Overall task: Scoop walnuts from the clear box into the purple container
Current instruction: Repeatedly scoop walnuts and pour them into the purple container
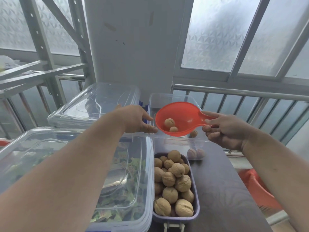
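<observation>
Your right hand pinches the flat handle of a round orange plastic scoop, thumb on top and fingers curled beneath, holding it above the clear rectangular plastic box at the far end of the dark tabletop. Two walnuts in the scoop rest in its tilted bowl, toward the lower left of its rim. Your left hand reaches across to the left wall of the clear box, fingers extended against its edge; whether they clamp the rim cannot be told from here.

Inside the clear box only a few loose walnuts show: two pressed against the near right corner and one more partly hidden under the scoop. Directly in front of it, touching its near wall, sits the purple rectangular container, heaped above its rim with a pile of whole walnuts.

To your left, under your forearm, a large lidded clear bin of green-wrapped items stands just beside the purple container. Behind it is a second lidded clear bin, its contents not visible. An orange plastic basket sits off the table's right edge, below a metal railing and frosted windows.
</observation>
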{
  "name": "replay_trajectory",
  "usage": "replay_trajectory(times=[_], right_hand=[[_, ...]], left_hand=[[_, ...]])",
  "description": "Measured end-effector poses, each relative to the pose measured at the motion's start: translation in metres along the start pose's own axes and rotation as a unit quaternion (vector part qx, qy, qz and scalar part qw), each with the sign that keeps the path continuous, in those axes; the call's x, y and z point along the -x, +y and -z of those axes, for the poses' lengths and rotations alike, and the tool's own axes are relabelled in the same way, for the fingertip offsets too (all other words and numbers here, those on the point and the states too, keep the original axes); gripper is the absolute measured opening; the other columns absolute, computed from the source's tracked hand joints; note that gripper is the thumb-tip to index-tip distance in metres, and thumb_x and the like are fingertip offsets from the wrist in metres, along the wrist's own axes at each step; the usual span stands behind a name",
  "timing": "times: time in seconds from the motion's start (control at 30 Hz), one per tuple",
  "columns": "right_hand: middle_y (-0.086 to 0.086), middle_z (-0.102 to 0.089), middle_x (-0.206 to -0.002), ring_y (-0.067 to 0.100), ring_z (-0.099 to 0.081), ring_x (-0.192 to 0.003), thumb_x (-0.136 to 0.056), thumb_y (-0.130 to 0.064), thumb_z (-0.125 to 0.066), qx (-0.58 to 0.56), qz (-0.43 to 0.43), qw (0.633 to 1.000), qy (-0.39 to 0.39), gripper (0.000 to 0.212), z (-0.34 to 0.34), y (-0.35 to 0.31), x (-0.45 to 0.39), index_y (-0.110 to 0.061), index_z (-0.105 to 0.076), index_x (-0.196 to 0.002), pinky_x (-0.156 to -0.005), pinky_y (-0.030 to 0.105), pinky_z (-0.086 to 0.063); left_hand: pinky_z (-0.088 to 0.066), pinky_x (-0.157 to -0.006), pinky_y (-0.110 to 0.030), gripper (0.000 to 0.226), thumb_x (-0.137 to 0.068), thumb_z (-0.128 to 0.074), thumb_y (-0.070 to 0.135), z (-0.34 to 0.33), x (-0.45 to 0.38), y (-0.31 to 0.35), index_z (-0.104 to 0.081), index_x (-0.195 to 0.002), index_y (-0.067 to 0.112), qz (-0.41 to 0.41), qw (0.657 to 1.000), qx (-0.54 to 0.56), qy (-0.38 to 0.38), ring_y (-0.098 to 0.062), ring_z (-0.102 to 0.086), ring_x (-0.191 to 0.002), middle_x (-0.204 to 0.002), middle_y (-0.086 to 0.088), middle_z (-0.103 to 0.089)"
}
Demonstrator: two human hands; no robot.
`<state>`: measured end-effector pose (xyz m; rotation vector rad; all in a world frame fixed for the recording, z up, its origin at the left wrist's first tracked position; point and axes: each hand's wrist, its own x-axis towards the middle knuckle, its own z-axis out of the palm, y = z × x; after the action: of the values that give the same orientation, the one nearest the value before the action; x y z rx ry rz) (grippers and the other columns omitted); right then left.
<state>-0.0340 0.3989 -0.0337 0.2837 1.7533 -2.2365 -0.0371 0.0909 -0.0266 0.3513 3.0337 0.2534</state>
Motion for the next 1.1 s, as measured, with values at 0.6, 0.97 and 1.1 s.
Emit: replay_trajectory(times=[0.6, 0.97, 1.1], right_hand=[[0.004, -0.057, -0.071, 0.015, -0.052, -0.057, -0.108, 0.000, -0.049, 0.023, 0.170, 0.985, -0.004, 0.045, -0.004, 0.041, 0.096, -0.028, -0.072, -0.135, -0.035, 0.022, -0.036], [0.000, -0.053, -0.061, 0.015, -0.047, -0.049, -0.108, -0.002, -0.049, 0.226, 0.295, 0.928, -0.008, 0.055, -0.011, 0.067, 0.118, -0.042, -0.065, -0.142, -0.041, 0.030, -0.045], [0.002, -0.056, -0.063, 0.042, -0.045, -0.054, -0.107, -0.011, -0.052, 0.279, 0.326, 0.903, 0.007, 0.054, -0.010, 0.077, 0.120, -0.054, -0.063, -0.138, -0.048, 0.036, -0.048]], left_hand=[[-0.037, -0.110, -0.050, 0.086, -0.064, -0.055, 0.096, -0.003, -0.006, -0.004, -0.062, -0.136, 0.051, -0.015, 1.000, 0.015, -0.008, -0.020, -0.054, -0.126, -0.127, 0.017, -0.067], [-0.042, -0.106, -0.051, 0.101, -0.041, -0.039, 0.104, -0.004, -0.005, -0.004, -0.068, -0.125, 0.056, -0.033, 0.998, 0.043, -0.018, -0.019, -0.058, -0.108, -0.105, 0.016, -0.070], [-0.042, -0.105, -0.052, 0.097, -0.045, -0.040, 0.102, -0.005, -0.005, -0.004, -0.069, -0.124, 0.055, -0.033, 0.998, 0.042, -0.014, -0.020, -0.058, -0.110, -0.108, 0.015, -0.070]])
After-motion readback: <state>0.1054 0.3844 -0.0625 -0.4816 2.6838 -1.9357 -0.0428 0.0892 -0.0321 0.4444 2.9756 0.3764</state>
